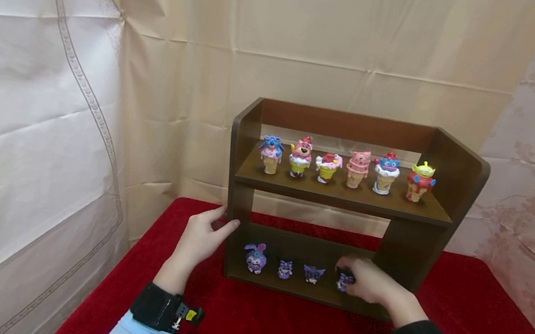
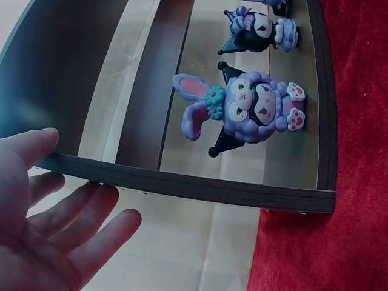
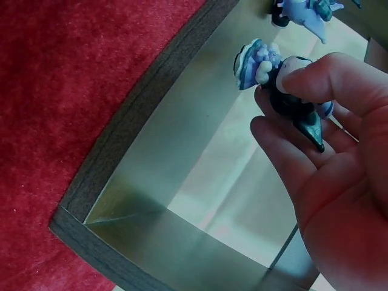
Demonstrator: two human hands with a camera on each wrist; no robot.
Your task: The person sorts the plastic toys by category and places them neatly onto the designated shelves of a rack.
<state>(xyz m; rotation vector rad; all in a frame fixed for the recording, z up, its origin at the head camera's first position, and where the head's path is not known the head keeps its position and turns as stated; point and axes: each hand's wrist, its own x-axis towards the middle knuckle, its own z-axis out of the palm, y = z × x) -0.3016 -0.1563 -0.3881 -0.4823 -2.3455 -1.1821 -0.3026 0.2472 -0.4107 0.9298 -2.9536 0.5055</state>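
Observation:
My right hand (image 1: 368, 279) pinches a small black-and-purple figurine (image 3: 296, 91) between thumb and fingers, at the right part of the lower shelf. Its dark pointed ear sticks out past the fingers in the right wrist view. At the brown shelf unit's (image 1: 445, 215) left side panel is my left hand (image 1: 199, 240), fingers extended, with the thumb on the near side of the panel's edge. Along the lower shelf stand a purple figurine with bunny ears (image 2: 254, 109), a smaller dark-eared figurine (image 1: 285, 269) and a winged-looking purple figurine (image 1: 313, 274).
Several ice-cream-cone figurines line the upper shelf, from a blue-topped one (image 1: 271, 155) at left to a green-headed one (image 1: 421, 182) at right. Red cloth (image 1: 275, 328) covers the table under the unit. Beige curtains (image 1: 199, 66) hang behind.

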